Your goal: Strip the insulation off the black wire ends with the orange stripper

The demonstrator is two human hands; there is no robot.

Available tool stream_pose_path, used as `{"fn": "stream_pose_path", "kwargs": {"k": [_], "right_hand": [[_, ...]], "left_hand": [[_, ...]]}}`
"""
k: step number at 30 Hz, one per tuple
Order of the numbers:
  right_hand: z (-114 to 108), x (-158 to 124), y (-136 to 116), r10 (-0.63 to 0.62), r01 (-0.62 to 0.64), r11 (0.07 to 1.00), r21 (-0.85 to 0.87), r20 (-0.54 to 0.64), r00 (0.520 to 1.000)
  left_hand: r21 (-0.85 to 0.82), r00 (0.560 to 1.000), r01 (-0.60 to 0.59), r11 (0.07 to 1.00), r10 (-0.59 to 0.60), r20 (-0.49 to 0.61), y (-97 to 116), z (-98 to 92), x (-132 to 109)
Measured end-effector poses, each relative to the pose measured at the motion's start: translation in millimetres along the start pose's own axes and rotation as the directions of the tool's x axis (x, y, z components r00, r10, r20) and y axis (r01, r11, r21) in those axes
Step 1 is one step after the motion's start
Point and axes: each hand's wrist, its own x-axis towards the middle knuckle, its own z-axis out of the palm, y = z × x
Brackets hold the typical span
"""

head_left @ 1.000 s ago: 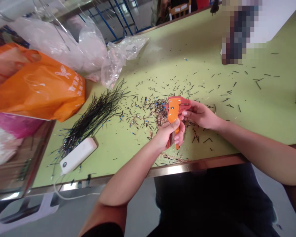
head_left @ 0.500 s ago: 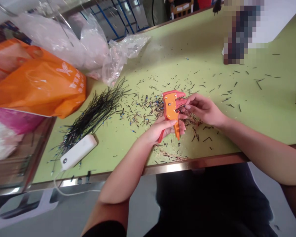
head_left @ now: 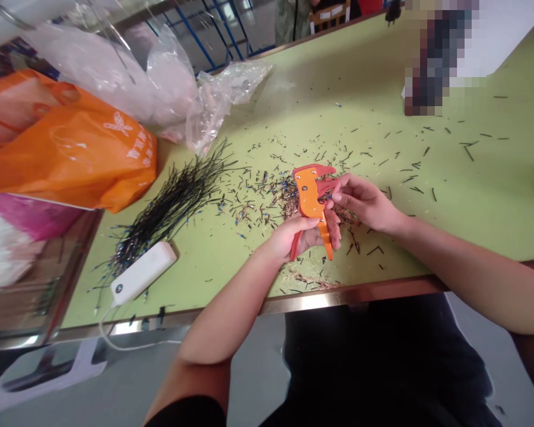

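My left hand point(head_left: 299, 235) is wrapped round the handles of an orange and red wire stripper point(head_left: 308, 191), whose jaws point up and to the right. Close against the jaws, the thumb and fingers of my right hand point(head_left: 360, 200) are pinched together. What they pinch is too small to make out, with a dark bluish speck at the fingertips. Beneath the tool lies a heap of short black wire offcuts point(head_left: 289, 193), some with blue ends. A bundle of long thin black wires point(head_left: 173, 198) rests on the green table to the left.
A white power bank point(head_left: 143, 271) with a white cable lies at the table's left front. Behind it stand an orange bag point(head_left: 71, 148) and clear plastic bags point(head_left: 209, 107). Wire scraps are scattered across the green table point(head_left: 338, 71). A pixelated object point(head_left: 440, 65) stands at the back right.
The wire stripper's handles have spread further apart in my left hand, and its lower end has swung slightly right. My right hand stays pinched beside the jaws, moved only a little.
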Motion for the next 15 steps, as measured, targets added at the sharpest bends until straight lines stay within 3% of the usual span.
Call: {"fn": "stream_pose_path", "kwargs": {"k": [8, 15], "right_hand": [[5.6, -2.2, 0.5, 0.061, -0.060, 0.998, 0.037, -0.026, 0.998], [10.6, -3.7, -1.4, 0.110, -0.110, 0.988, 0.105, 0.003, 0.994]], "left_hand": [[0.017, 1.000, 0.002, 1.000, -0.002, 0.019, -0.7, 1.7, -1.7], [0.059, 0.993, 0.043, 0.997, -0.049, 0.107, 1.2, -1.3, -3.6]]}}
